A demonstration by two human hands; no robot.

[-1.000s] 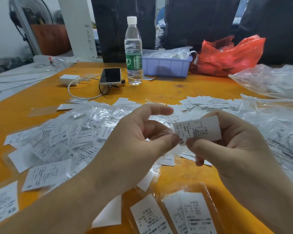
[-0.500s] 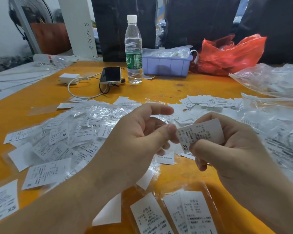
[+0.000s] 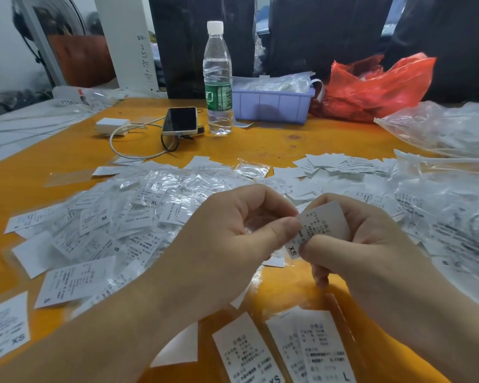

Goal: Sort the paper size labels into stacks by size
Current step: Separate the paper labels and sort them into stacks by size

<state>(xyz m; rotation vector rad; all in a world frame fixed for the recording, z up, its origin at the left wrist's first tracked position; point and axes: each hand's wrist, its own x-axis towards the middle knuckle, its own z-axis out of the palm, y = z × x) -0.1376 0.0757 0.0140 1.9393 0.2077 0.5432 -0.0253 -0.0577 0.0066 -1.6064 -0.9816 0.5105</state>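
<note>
An orange tabletop (image 3: 75, 150) is lying under scattered labels (image 3: 100, 233); just above it the right hand (image 3: 371, 244) is pinching an XS label (image 3: 320, 225), and the left hand (image 3: 233, 236) is pinching that label's left edge; a bottle (image 3: 217, 81) is standing well beyond both.

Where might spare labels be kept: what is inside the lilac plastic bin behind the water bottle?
The lilac plastic bin holds crumpled clear plastic bags rising above its rim. Whatever lies beneath them is covered.
</note>
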